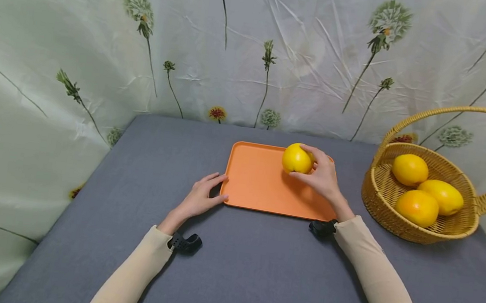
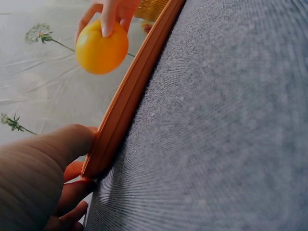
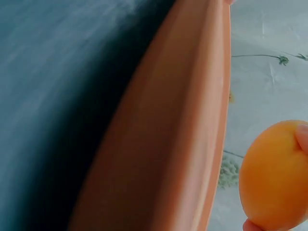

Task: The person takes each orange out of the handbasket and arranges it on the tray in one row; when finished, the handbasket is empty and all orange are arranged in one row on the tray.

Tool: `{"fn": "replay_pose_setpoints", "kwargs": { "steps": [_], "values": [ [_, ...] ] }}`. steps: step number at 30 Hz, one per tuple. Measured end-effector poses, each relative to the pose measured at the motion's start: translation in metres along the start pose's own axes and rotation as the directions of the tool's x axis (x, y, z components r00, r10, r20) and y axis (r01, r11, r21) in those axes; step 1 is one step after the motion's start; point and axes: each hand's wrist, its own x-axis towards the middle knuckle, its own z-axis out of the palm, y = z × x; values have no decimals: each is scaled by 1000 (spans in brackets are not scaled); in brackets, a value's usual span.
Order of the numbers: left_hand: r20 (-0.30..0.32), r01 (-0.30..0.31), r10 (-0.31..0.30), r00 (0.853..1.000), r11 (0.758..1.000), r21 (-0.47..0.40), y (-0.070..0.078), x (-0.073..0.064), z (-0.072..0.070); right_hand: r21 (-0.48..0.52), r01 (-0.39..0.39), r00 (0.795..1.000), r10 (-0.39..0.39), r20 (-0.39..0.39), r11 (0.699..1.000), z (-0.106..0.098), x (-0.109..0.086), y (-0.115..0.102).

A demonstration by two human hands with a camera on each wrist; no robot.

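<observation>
My right hand [image 1: 321, 175] grips a smooth, round yellow-orange fruit [image 1: 296, 158] between thumb and fingers, over the right half of an orange tray [image 1: 257, 183]. Seen from the left wrist, the fruit [image 2: 102, 47] hangs above the tray's rim, fingers reaching down onto it. The right wrist view shows its rounded side [image 3: 274, 178] beyond the tray's wall [image 3: 187, 120]. At the tray's left end, my left hand [image 1: 200, 197] touches the edge with fingers spread. Its thumb [image 2: 79, 139] lies against the wall near the front corner, and the other fingers are partly hidden behind.
A wicker basket [image 1: 374, 198] with a tall handle stands on the right, holding several fruits, among them a longer yellow one [image 1: 442, 196]. Grey cloth [image 1: 238, 267] covers the table. A flower-printed curtain [image 1: 215, 77] hangs behind and on the left.
</observation>
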Motion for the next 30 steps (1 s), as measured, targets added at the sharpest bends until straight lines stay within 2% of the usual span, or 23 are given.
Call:
{"fn": "replay_pose_setpoints", "kwargs": {
  "steps": [7,15,30],
  "values": [
    [-11,-4,4,1000,1000,16,1,0,-3,32,-20,996,17,83,999,19,15,-10],
    [-11,-1,1,1000,1000,16,-1,0,0,3,-55,986,53,159,999,37,27,-18],
    [-10,21,-21,1000,1000,14,-2,1,2,9,-10,981,8,194,1000,52,48,-29]
  ]
}}
